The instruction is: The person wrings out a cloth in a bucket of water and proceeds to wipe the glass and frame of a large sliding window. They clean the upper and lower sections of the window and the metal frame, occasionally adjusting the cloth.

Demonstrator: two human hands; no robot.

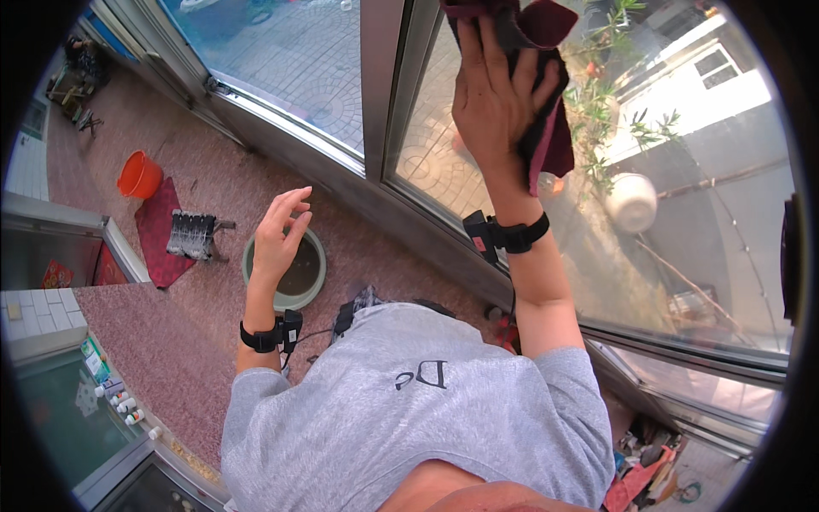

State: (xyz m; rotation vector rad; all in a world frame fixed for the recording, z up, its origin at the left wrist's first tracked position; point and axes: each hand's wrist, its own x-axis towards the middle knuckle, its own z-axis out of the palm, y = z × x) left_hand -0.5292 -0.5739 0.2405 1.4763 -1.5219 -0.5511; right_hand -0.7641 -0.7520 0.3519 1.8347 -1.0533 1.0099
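Observation:
My right hand (499,102) is raised high, its spread fingers pressing a dark maroon cloth (555,137) flat against the window glass (435,77). Part of the cloth is bunched up above the fingertips and a flap hangs down beside the wrist. Lower on the left, my left hand (281,230) hangs in the air with nothing in it, fingers loosely bent and thumb apart. Beneath that hand a pale green basin (323,272) of murky water rests on the floor. Each wrist wears a black strapped device.
An orange bucket (140,176) stands near a red mat (155,259) and a small folding stool (192,235). Several bottles (127,404) line a ledge at the lower left. Mixed clutter (646,464) lies at the lower right. At the far upper left is a person (86,61). Plants and a white pot (632,203) show through the glass.

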